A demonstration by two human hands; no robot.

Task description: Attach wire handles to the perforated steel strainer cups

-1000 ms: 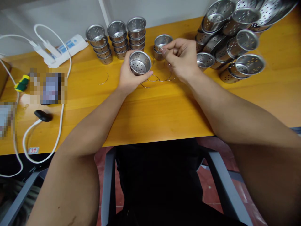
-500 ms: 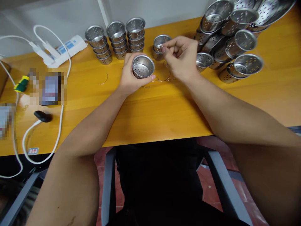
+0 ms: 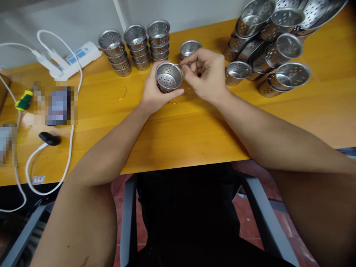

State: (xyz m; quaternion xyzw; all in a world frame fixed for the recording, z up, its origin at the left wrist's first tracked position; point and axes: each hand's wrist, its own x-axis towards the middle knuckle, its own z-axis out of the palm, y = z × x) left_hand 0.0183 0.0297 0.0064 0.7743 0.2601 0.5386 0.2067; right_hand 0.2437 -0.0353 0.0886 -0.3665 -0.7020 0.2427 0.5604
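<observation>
My left hand (image 3: 153, 91) is wrapped round a small perforated metal cup (image 3: 168, 77), its mouth tilted up toward me. Between thumb and forefinger my right hand (image 3: 204, 74) pinches a thin wire (image 3: 177, 65), whose free end reaches the cup's upper right rim. Whether the wire passes through a hole cannot be made out. Thin curved wire pieces (image 3: 190, 95) lie on the table under and between my hands. Another bent wire (image 3: 122, 94) rests to the left of my left hand.
Three stacks of perforated cups (image 3: 136, 46) stand at the back, with a shorter stack (image 3: 190, 48) behind my right hand. Many more cups (image 3: 289, 74) crowd the right. On the left are a power strip (image 3: 80, 57), white cables, a screwdriver (image 3: 25, 100) and a black object (image 3: 49, 138).
My right hand has moved left and slightly down, bringing the wire to the cup's rim. The left hand keeps its hold on the cup, almost unmoved.
</observation>
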